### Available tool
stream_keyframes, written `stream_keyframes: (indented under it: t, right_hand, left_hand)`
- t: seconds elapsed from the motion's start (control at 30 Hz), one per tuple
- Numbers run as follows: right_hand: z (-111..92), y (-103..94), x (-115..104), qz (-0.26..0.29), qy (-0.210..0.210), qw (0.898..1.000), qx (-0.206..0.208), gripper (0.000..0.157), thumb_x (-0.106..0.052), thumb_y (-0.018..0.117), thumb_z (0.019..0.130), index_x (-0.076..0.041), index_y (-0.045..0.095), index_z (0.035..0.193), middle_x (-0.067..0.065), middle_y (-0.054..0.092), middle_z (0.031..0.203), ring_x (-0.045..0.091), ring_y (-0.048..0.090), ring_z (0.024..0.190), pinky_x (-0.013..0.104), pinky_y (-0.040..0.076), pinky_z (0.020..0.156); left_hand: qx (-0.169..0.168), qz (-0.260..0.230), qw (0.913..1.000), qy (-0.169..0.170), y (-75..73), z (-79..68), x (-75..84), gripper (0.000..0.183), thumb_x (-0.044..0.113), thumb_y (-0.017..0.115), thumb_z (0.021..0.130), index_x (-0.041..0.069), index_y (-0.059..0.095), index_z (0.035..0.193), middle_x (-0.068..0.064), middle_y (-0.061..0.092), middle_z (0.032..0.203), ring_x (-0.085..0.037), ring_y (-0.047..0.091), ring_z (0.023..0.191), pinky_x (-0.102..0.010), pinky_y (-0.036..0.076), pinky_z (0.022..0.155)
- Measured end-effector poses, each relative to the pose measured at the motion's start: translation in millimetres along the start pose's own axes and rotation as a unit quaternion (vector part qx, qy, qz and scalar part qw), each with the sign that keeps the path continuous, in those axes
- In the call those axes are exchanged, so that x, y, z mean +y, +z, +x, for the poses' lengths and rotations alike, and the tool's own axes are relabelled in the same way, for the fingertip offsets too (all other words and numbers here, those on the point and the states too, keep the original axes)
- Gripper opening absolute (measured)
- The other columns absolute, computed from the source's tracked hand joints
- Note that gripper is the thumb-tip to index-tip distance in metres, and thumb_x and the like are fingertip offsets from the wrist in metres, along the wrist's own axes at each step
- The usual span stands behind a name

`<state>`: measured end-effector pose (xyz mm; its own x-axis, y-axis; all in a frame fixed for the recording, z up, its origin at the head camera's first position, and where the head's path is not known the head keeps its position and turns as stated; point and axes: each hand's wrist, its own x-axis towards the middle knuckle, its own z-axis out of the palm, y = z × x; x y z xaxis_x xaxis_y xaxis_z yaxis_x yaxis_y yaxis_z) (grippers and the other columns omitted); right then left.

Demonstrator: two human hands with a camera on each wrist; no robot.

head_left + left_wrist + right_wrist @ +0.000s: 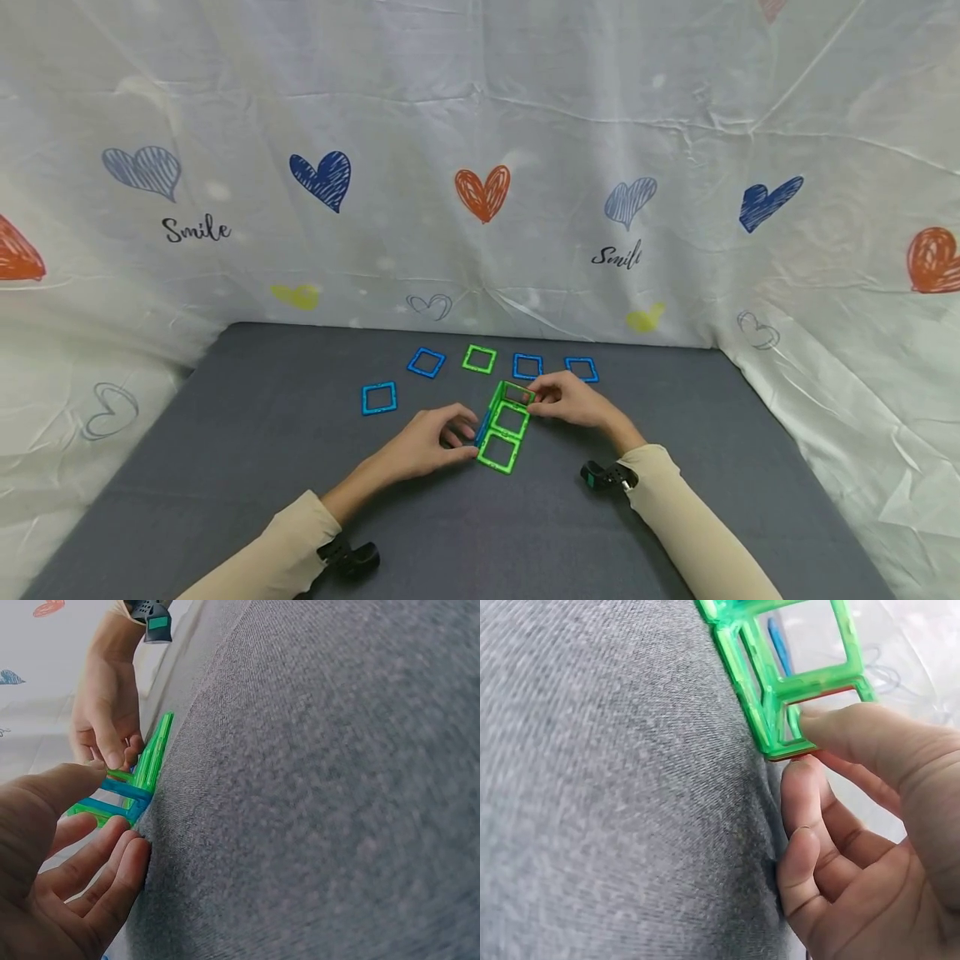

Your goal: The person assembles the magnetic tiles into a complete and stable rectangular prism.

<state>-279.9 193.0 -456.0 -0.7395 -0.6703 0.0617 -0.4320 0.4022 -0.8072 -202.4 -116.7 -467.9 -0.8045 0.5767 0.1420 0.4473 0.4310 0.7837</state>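
Green magnetic tiles (pixel 498 451), square open frames, lie joined in a row in the middle of the table, with more green tiles standing at the far end. A blue magnetic tile (pixel 124 789) stands along the row's left side. My left hand (pixel 427 440) holds this blue tile between thumb and fingers. At the far end, my right hand (pixel 576 400) pinches the end green tile (pixel 776 742), its thumb over the frame's opening. Red edging shows along that tile in the right wrist view; whether it is a separate tile I cannot tell.
Loose blue tiles (pixel 379 398) and one loose green tile (pixel 479 359) lie beyond the row on the grey table (pixel 247 467). One blue tile (pixel 582 369) is just behind the right hand. A white curtain (pixel 390 250) with printed hearts hangs behind the table.
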Motion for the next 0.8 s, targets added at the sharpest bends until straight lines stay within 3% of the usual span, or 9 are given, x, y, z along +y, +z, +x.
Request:
stream_keyframes:
  t: [0.23, 0.37, 0.8]
  right_hand:
    - [-7.0, -1.6, 0.7, -0.007, -0.012, 1.000, 0.000, 0.012, -0.007, 0.071, 0.097, -0.001, 0.074, 0.108, 0.007, 0.068, 0.090, 0.022, 0.059, 0.071, 0.028, 0.046, 0.061]
    - [-14.7, -3.0, 2.0, -0.008, -0.014, 1.000, 0.000, 0.012, -0.006, 0.071, 0.097, -0.002, 0.074, 0.107, 0.006, 0.068, 0.089, 0.021, 0.060, 0.071, 0.028, 0.047, 0.062]
    - [-40.4, -3.9, -2.2, -0.014, -0.002, 1.000, -0.022, 0.011, -0.007, 0.071, 0.097, -0.004, 0.073, 0.107, 0.004, 0.070, 0.090, 0.020, 0.064, 0.074, 0.030, 0.051, 0.064]
  left_hand:
    - [0.008, 0.004, 0.9999, 0.007, -2.1, 2.3, -0.2, 0.027, 0.016, 0.073, 0.098, 0.010, 0.065, 0.123, 0.003, 0.069, 0.105, -0.008, 0.067, 0.084, -0.029, 0.056, 0.075]
    - [0.021, 0.003, 0.9998, 0.002, -3.7, 5.1, -0.2, 0.022, 0.013, 0.071, 0.098, 0.009, 0.067, 0.119, 0.001, 0.070, 0.101, -0.008, 0.068, 0.076, -0.029, 0.056, 0.065]
    - [0.049, -0.046, 0.9963, -0.054, -2.0, 21.0, 2.7, 0.018, 0.006, 0.068, 0.098, 0.005, 0.067, 0.116, -0.005, 0.071, 0.097, -0.016, 0.070, 0.066, -0.031, 0.056, 0.055]
